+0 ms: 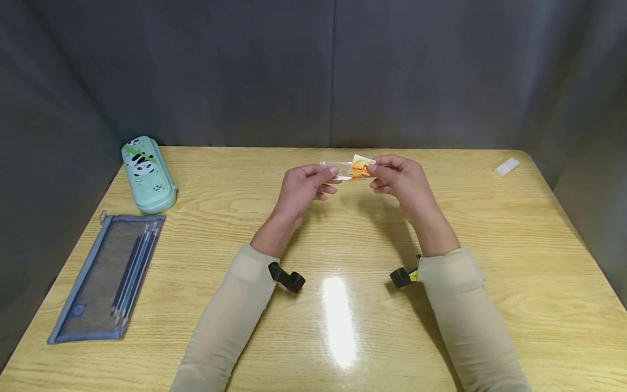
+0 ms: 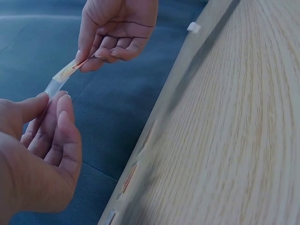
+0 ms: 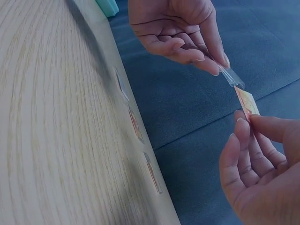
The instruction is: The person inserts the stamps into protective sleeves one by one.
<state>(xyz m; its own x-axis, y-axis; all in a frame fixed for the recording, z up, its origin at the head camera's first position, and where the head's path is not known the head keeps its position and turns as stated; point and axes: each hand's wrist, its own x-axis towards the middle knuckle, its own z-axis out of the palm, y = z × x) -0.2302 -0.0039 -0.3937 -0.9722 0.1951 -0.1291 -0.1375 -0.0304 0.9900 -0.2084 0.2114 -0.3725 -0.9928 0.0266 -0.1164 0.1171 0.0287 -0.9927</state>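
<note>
Above the far middle of the table, my left hand (image 1: pixel 306 188) pinches one end of a small clear plastic sleeve (image 1: pixel 343 169) between thumb and fingers. My right hand (image 1: pixel 401 177) pinches a little card (image 1: pixel 361 166) with an orange and yellow picture. The card's edge meets the sleeve's far end in the head view. From the right wrist, the sleeve (image 3: pixel 232 77) points down at the card (image 3: pixel 246 101), their ends very close together. The right thumb covers part of the card.
At the left lie a mint panda pencil case (image 1: pixel 149 174) and a blue mesh zip pouch (image 1: pixel 93 272) holding several pencils. A white eraser-like block (image 1: pixel 506 166) lies at the far right. Small flat pieces (image 3: pixel 135 124) show along the table's far edge. Dark curtain (image 1: pixel 245 71) hangs behind.
</note>
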